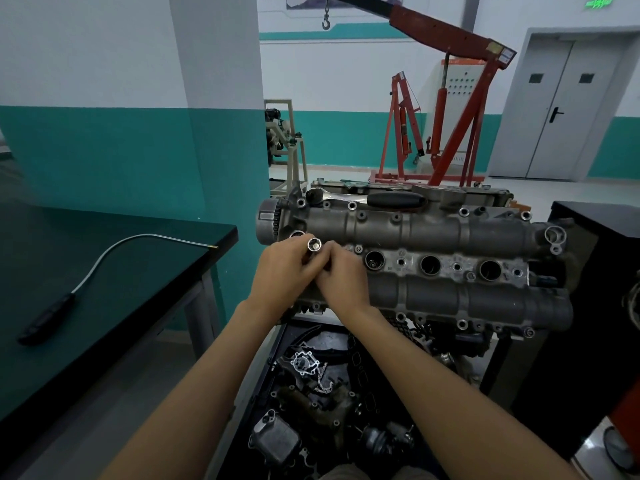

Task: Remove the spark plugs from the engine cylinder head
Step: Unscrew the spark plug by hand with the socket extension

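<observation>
Together over the cylinder head's (433,233) left end: left hand (282,271) curled round a chrome socket (314,244) (open end up), right hand (343,277) pinching beneath it. Alongside, three open plug wells (430,265); spark plugs unseen.

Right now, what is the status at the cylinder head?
Left hand grips socket; right hand pinches its lower end. Three wells visible. Ratchet rests on head.
</observation>
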